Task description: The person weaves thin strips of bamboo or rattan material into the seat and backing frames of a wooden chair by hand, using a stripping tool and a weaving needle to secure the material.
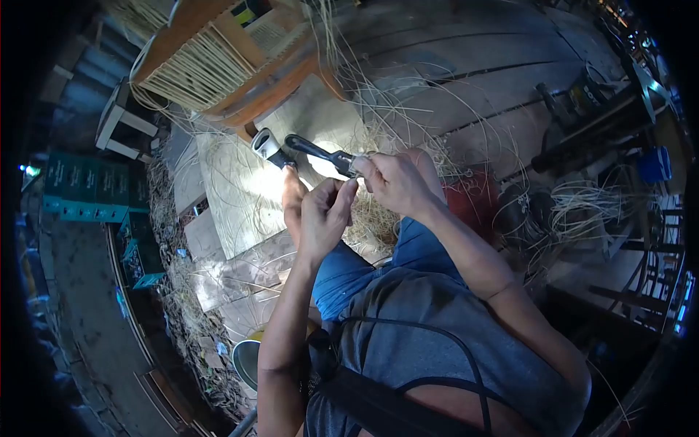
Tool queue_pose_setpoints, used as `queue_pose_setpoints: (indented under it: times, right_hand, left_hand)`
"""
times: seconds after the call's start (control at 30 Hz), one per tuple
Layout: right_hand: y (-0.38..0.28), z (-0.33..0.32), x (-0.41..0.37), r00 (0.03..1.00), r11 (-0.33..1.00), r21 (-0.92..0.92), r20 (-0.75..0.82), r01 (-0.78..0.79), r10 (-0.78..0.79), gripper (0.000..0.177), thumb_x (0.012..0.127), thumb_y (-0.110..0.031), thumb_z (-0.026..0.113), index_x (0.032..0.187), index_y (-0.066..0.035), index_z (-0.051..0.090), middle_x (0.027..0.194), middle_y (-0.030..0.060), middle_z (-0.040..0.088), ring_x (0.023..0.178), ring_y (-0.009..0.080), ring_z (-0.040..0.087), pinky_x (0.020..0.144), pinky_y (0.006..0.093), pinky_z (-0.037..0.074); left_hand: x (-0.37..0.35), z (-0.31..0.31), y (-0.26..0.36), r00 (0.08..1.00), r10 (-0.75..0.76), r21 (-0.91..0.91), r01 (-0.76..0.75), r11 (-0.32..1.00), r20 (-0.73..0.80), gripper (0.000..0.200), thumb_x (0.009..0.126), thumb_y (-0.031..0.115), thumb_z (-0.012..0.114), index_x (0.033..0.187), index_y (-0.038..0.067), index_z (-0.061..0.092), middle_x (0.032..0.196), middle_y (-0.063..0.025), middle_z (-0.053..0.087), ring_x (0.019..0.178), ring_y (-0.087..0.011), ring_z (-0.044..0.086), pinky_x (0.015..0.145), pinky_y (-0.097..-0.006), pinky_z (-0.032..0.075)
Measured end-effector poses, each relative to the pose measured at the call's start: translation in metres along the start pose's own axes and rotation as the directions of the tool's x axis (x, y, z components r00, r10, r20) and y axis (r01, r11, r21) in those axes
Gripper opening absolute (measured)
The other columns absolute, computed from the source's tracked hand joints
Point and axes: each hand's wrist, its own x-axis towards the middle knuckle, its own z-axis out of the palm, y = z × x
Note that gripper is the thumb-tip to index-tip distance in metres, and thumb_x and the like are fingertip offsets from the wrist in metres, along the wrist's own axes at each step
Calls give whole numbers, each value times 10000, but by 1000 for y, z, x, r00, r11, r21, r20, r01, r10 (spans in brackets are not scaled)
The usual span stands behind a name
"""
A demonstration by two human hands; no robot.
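My right hand (397, 182) grips the near end of a black-handled cutting tool (313, 151), pliers or shears, whose two handles point away toward the upper left. Just below it, my left hand (317, 215) is curled, with one finger stretched up against the tool's lower handle (268, 148). Thin pale rattan strands (378, 135) lie under and around both hands; I cannot tell whether one is pinched between the fingers. Both hands hover above a sunlit wooden board (240, 197), over my knees in blue shorts.
A woven wicker chair with an orange-brown frame (218, 65) lies just beyond the tool. Loose strands and shavings litter the plank floor. Green crates (91, 189) stand at left, a white stool (120, 127) at upper left, coiled rattan (582, 207) at right, a metal bowl (247, 360) near my left elbow.
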Motion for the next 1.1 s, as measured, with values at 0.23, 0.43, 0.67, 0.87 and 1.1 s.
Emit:
queue_pose_setpoints:
  times: [0.23,0.43,0.67,0.87,1.1]
  right_hand:
    - [41,0,24,995,998,-64,-94,6,-12,312,942,-252,510,794,-1,620,587,152,578,551,230,613,511,367,446]
    - [82,-90,93,970,995,-96,-242,-11,-12,358,962,-275,481,769,1,602,563,84,570,517,174,575,499,328,430]
    - [4,-42,49,983,991,-30,-127,127,-130,321,958,-258,485,803,-3,602,582,85,568,546,162,578,510,323,440]
    - [-11,3,10,993,991,66,25,113,-114,231,938,-202,502,819,-28,595,604,128,580,567,287,609,515,381,449]
    - [18,26,16,931,930,-64,-25,362,-364,168,916,-151,514,893,-30,628,620,162,583,544,287,597,514,368,454]
  left_hand:
    - [-49,-12,-10,900,432,457,-362,812,-54,202,895,101,549,734,-20,532,564,-125,490,481,-254,468,486,-328,364]
    - [-153,-51,-2,998,32,305,-12,952,-61,159,899,117,571,815,-15,597,585,-114,547,511,-235,527,521,-311,433]
    - [-59,-63,-25,950,312,546,-253,799,-17,461,844,292,670,1168,-12,548,996,-223,629,935,-337,627,798,-391,476]
    - [-2,-11,1,988,118,14,-117,993,-95,258,933,198,569,757,10,589,579,-43,531,514,-58,466,475,-225,359]
    - [-29,-13,-4,931,332,366,-259,894,-153,216,934,146,550,797,-20,568,585,-16,451,532,-86,384,496,-257,337]
